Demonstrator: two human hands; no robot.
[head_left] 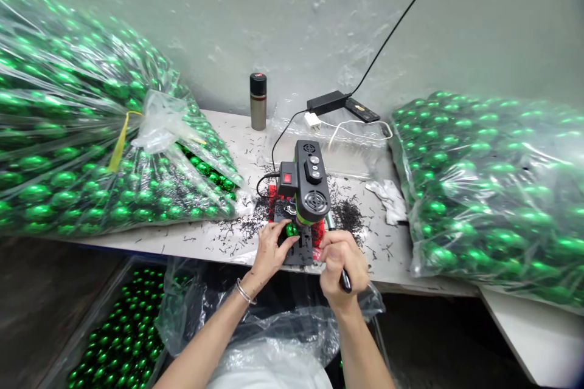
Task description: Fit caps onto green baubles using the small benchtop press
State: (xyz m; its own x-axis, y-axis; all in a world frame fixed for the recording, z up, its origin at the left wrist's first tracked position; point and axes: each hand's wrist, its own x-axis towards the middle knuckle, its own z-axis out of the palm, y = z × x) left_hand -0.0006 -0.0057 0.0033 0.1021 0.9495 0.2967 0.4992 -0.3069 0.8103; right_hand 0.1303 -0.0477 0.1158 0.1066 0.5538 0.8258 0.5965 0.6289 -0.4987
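A black machine point(312, 179) with a red switch stands in the middle of the white table. Under its head, a shiny green ball point(292, 229) rests at the black base plate point(298, 254). The thumb and fingers of my left hand point(270, 247) hold this ball from the left; a silver bracelet circles that wrist. At the machine's right side, my right hand point(344, 261) is wrapped round a black handle point(345, 281), whose end sticks out below the fingers. Red material point(318, 233) shows beside the base.
Large clear bags of green balls lie left point(68, 152) and right point(493, 194). Behind are a bottle point(258, 103), a power adapter point(327, 102) and cables. Black scraps point(347, 216) and a white glove point(389, 199) lie on the table point(182, 243). More balls point(123, 328) fill a container below.
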